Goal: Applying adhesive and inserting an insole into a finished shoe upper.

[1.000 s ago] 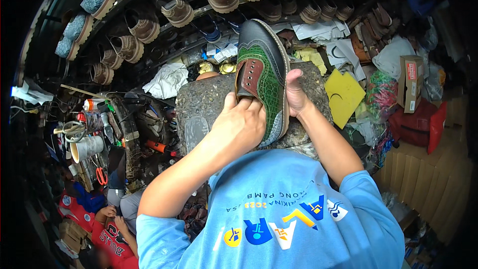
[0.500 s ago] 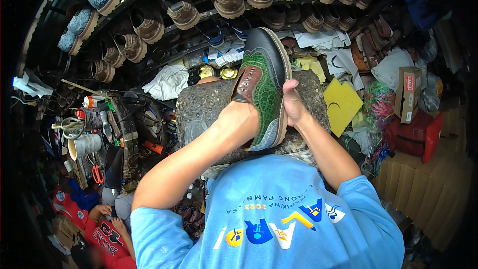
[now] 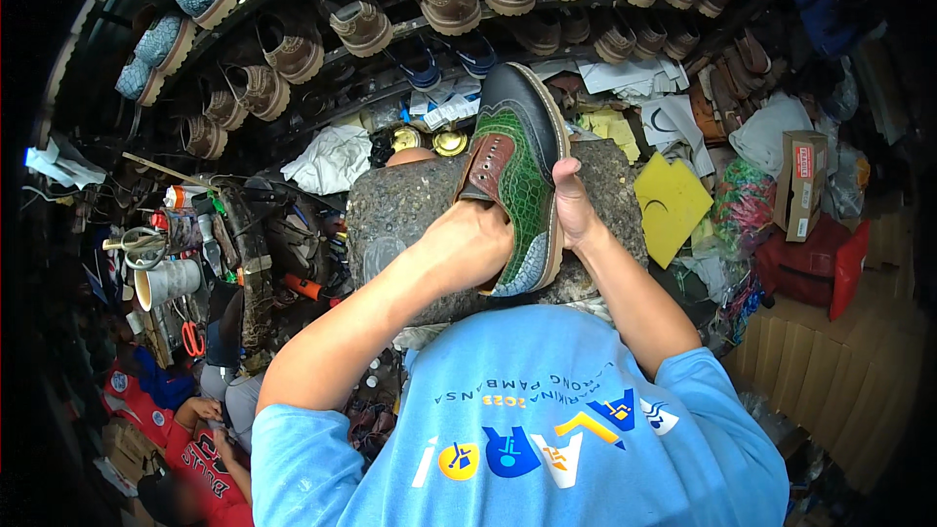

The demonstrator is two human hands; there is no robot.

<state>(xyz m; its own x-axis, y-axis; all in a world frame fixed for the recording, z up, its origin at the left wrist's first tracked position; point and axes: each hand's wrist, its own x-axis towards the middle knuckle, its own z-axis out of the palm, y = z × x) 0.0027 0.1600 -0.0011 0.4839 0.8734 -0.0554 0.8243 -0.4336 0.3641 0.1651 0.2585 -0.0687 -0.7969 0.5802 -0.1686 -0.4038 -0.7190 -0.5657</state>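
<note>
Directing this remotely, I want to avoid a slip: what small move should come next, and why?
I'd probably have the left hand feel carefully along the inside of the shoe, with the right hand as support. The left fingers already reach into the opening, hidden from view, and the right hand braces the shoe's right side.

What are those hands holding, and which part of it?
A colourful shoe: the left hand is in its opening, the right hand against its sole.
</note>
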